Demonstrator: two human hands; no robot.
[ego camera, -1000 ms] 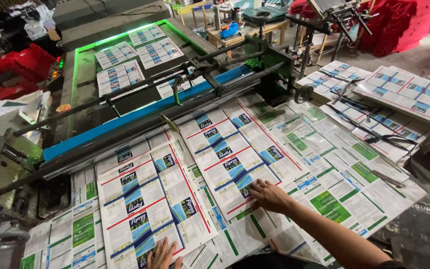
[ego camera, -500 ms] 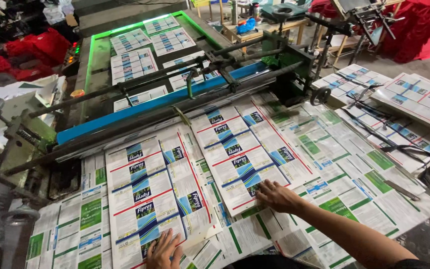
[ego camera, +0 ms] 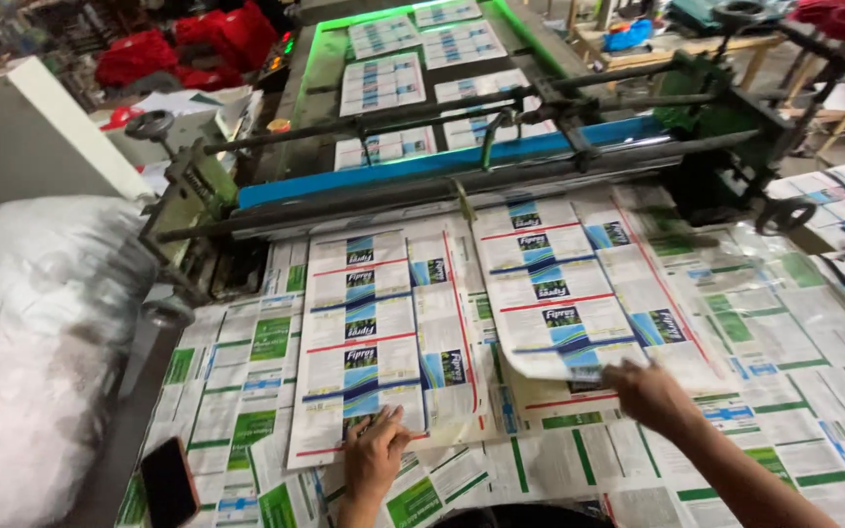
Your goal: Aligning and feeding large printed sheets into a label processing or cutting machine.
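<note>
Two printed sheets with blue, white and red label panels lie side by side on the work table in the head view. My left hand (ego camera: 378, 452) presses flat on the near edge of the left sheet (ego camera: 374, 332), fingers spread. My right hand (ego camera: 649, 393) pinches the near edge of the right sheet (ego camera: 569, 284), and that corner curls up off the table. Both sheets come out from under the blue bar (ego camera: 462, 156) of the machine.
The table is covered with several green and white printed sheets (ego camera: 784, 323). A big grey-white sack (ego camera: 31, 342) fills the left side. A dark phone with a red rim (ego camera: 168, 481) lies at the near left. More sheets lie on the green-lit machine bed (ego camera: 413, 59).
The view has swung left and closer, bringing the sack and phone into sight. My right hand has gripped the right sheet's near edge and lifted it; my left hand stays on the left sheet.
</note>
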